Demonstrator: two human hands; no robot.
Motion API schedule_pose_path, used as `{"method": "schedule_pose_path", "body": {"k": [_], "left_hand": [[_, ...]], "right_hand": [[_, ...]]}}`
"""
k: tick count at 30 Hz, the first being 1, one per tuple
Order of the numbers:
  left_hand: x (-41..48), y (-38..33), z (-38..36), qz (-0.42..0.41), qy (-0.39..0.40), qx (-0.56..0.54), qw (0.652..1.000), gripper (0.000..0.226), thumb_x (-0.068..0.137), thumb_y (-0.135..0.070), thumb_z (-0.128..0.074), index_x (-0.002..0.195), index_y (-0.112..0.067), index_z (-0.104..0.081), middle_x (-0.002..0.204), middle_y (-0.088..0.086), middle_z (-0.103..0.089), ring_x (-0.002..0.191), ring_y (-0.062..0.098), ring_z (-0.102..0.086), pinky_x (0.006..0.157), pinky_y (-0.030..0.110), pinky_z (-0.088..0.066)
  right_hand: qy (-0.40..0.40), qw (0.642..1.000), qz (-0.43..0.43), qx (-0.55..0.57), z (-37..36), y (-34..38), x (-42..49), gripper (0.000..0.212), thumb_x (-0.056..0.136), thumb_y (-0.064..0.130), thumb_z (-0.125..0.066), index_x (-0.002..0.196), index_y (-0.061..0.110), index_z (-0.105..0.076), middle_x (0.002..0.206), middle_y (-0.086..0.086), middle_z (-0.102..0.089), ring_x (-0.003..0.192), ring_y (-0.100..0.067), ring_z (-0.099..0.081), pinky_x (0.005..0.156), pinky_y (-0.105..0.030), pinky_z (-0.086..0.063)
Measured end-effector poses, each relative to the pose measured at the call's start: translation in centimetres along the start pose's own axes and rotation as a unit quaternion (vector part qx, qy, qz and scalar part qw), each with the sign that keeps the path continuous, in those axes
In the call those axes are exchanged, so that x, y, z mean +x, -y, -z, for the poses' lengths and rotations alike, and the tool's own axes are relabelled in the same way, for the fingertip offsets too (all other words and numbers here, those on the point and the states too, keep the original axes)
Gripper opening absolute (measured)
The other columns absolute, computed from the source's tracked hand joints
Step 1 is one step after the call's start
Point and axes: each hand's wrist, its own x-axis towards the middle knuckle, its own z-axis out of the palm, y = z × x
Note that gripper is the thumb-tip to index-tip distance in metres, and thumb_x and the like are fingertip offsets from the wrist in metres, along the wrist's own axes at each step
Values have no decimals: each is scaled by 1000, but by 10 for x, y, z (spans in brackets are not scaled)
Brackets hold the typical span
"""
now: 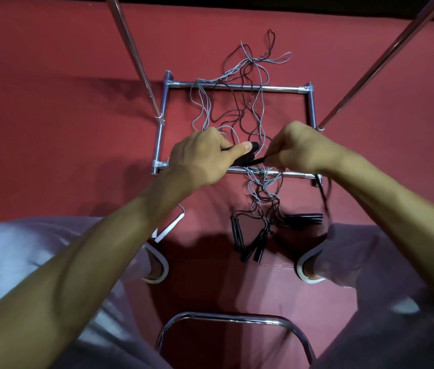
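Dull red carpet [50, 107] runs back to a dark strip at the far edge. On it lies a rectangular chrome frame [237, 87], with two slanted metal poles [130, 49] rising beside it and tangled grey and black cords [251, 102] draped across it. Above the frame's near bar, the left hand [202, 155] curls round a black handle [253, 147], while the right hand [298, 147] pinches a thin black cord end [262, 159] just beside it; more handles [253, 241] lie bunched between the feet.
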Motion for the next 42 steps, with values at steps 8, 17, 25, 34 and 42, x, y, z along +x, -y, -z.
{"method": "schedule_pose_path", "body": {"k": [8, 17, 25, 34, 42], "left_hand": [[6, -2, 0, 30, 91, 22, 995, 70, 84, -81, -52, 60, -15, -44, 56, -1, -46, 59, 27, -51, 59, 33, -36], [11, 11, 14, 113, 265, -80, 954, 55, 88, -63, -65, 66, -13, -57, 37, -2, -43, 31, 15, -39, 43, 20, -31], [1, 7, 33, 98, 337, -110, 930, 46, 92, -61, -65, 73, -19, -57, 35, -10, -52, 24, 4, -44, 28, 14, -32], [-6, -1, 44, 103, 396, -141, 901, 53, 95, -66, -53, 69, -20, -59, 42, -2, -52, 26, 10, -41, 32, 13, -29], [-16, -11, 52, 41, 506, -300, 808, 53, 98, -61, -37, 82, -13, -55, 48, 4, -42, 29, 8, -26, 37, 10, -16]], "right_hand": [[43, 989, -20, -138, -9, 5, -5, 14, 90, 24, -65, 84, 16, -74, 77, -8, -68, 69, -29, -63, 55, -33, -45], [41, 959, 250, -125, -14, 6, -12, 19, 80, 12, -81, 93, 26, -80, 72, 5, -73, 65, -6, -65, 67, -29, -51], [42, 966, 247, -58, 6, 3, -20, 5, 88, 27, -80, 89, 22, -82, 68, 7, -72, 61, -5, -63, 60, -15, -45], [50, 962, 256, 81, 11, 3, -22, 20, 86, 22, -81, 81, 9, -68, 60, -6, -67, 55, -27, -59, 55, -24, -45], [164, 905, 227, 320, 19, -13, -10, 20, 80, 34, -85, 77, 18, -74, 57, 3, -55, 50, -6, -43, 49, -15, -38]]}}
